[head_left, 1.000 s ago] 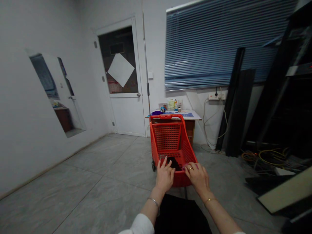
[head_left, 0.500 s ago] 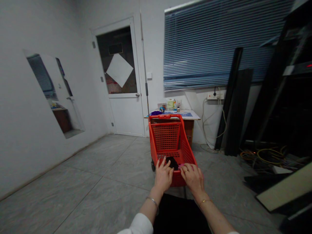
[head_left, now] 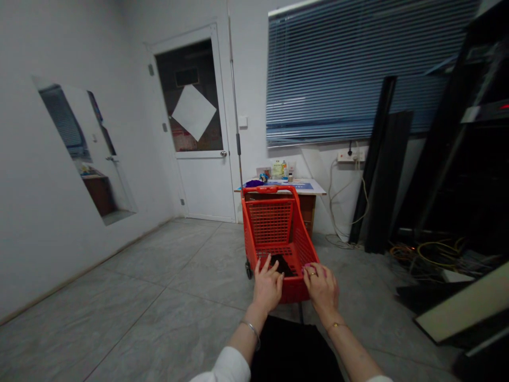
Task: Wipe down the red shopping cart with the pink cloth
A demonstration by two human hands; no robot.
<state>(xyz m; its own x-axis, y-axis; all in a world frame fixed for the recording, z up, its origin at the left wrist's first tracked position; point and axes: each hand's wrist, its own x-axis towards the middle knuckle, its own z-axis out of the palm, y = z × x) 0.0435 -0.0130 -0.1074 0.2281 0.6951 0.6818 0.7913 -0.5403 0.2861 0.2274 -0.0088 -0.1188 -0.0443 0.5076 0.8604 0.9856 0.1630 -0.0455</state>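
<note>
A red plastic shopping cart [head_left: 274,233] stands upright on grey floor tiles [head_left: 159,270] directly ahead of the wearer, its near end within reach of both hands, with a black caster [head_left: 248,269] showing at its left side. The right hand [head_left: 321,289] curls over the cart's near rim, pink-painted fingertips [head_left: 307,269] bent against the red plastic, though this view cannot settle how firmly it grips. The left hand [head_left: 268,285] is open, its fingers spread and raised just beside the same end of the cart. A dark object [head_left: 283,264], too shadowed to identify, lies on the cart's floor just beyond the hands. A metal bangle [head_left: 250,329] circles the left wrist, a thin gold bracelet [head_left: 336,324] the right, and a white sleeve [head_left: 225,366] shows at the left forearm.

Beyond the cart's far end is a wooden desk [head_left: 314,209] holding a purple cloth [head_left: 254,183] and a bottle [head_left: 284,171] — a white door [head_left: 202,183] with a glass panel stands to its left. A blue venetian blind [head_left: 358,69] covers the window above a wall-mounted power strip [head_left: 350,155], while black panels [head_left: 387,180] lean against the wall — tangled cables [head_left: 433,254] lie on the floor to their right.
</note>
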